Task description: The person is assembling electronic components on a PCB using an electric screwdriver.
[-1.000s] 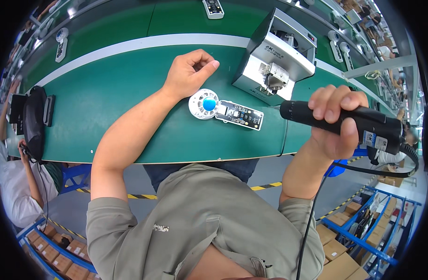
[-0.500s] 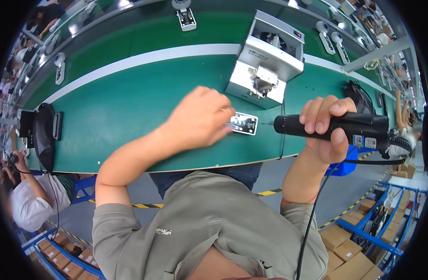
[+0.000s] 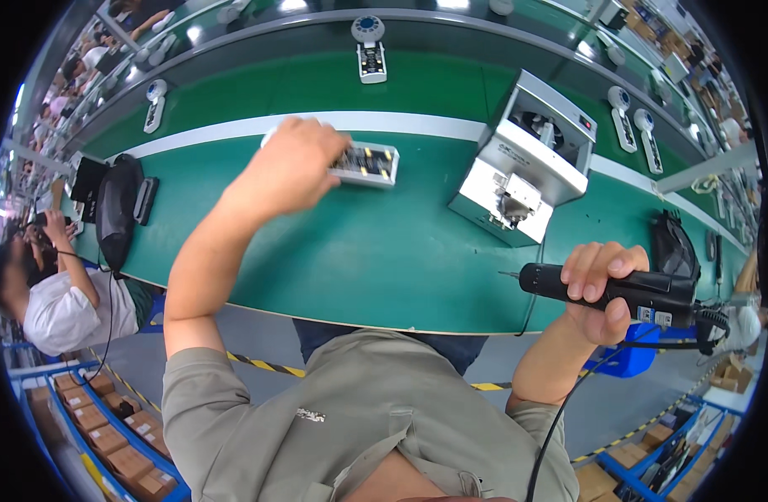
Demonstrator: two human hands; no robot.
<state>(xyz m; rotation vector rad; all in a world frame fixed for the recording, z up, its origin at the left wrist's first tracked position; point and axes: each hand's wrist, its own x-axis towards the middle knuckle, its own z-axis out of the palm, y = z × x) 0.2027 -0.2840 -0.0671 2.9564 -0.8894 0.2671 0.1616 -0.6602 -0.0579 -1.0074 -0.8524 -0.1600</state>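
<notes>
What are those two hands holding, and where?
The right hand grips the black screwdriver around its body. The left hand holds the white device by its left end, mostly hidden.

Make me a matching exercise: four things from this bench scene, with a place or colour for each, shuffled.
Things
1. electric screwdriver
2. white-cased circuit-board unit
3. screw feeder
4. floor tape

Places and colours
A. striped yellow and black
B. partly covered from view by the left grip
C. silver, standing on the green worktop
D. in the right grip

Pairs: 1-D, 2-B, 3-C, 4-A
</notes>
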